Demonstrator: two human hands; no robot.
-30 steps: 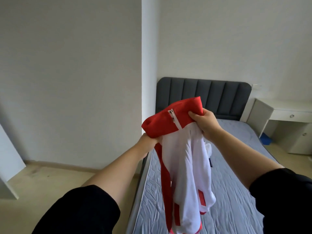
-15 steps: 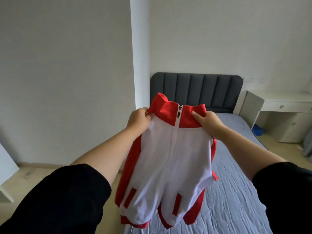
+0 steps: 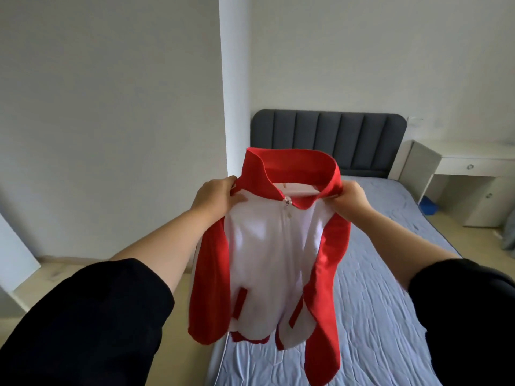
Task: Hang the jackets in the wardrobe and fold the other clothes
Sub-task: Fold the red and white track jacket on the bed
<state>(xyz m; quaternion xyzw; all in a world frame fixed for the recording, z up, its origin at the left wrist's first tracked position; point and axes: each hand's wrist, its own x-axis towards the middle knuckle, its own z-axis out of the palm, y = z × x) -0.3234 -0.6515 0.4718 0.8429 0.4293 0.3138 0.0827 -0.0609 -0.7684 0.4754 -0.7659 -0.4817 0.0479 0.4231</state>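
Both arms stretch forward, forearms bare. The left grip (image 3: 216, 195) and right grip (image 3: 349, 197), level and apart, each pinch the jacket (image 3: 267, 246).

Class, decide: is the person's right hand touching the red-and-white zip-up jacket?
Touching. The head view shows the right hand gripping the red-and-white zip-up jacket at its shoulder, just below the red collar.
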